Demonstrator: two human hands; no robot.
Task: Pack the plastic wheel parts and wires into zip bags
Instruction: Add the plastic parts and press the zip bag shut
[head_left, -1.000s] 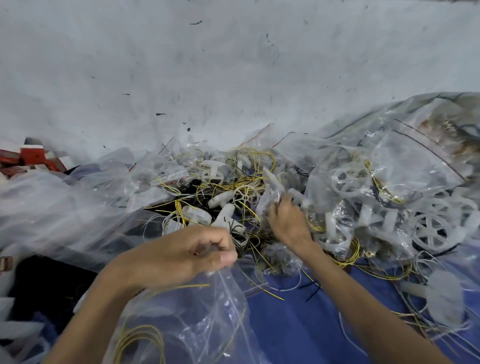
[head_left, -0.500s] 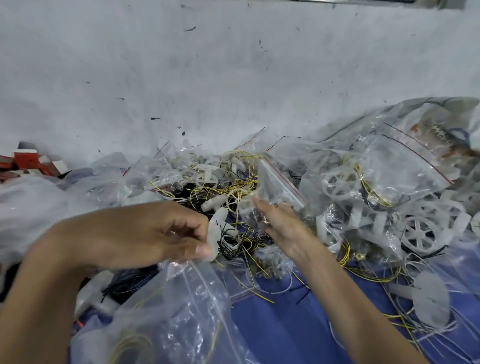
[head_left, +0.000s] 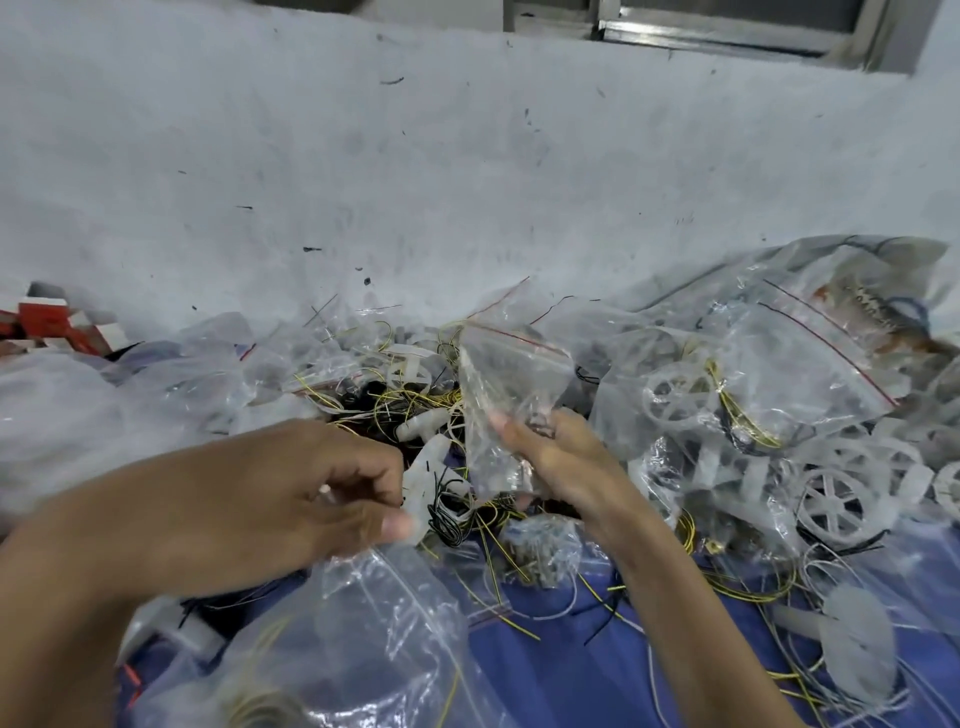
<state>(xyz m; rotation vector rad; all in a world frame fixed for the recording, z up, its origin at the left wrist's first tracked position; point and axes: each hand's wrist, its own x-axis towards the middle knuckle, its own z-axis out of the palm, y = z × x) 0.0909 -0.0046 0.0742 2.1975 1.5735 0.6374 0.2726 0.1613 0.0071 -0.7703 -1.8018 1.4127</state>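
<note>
My right hand (head_left: 558, 462) grips a small clear zip bag (head_left: 506, 384) with a red seal line, held upright over the pile. My left hand (head_left: 291, 499) has its fingers curled and pinches a white plastic part (head_left: 431, 473) with black wire coiled on it. Below that hand hangs a large clear bag (head_left: 374, 634) with yellow wire inside. A heap of white wheel parts and yellow and black wires (head_left: 405, 400) lies behind both hands. More white spoked wheels (head_left: 831, 504) lie at the right.
Filled zip bags (head_left: 769, 374) pile up at the right against a white wall (head_left: 415, 182). Red and white boxes (head_left: 47, 322) sit at the far left. Blue cloth (head_left: 561, 670) covers the surface, strewn with loose wires. Crumpled clear bags (head_left: 104, 405) lie at the left.
My right hand has lifted the small zip bag out of the pile and raised it. My left hand has risen and shifted right with the white part.
</note>
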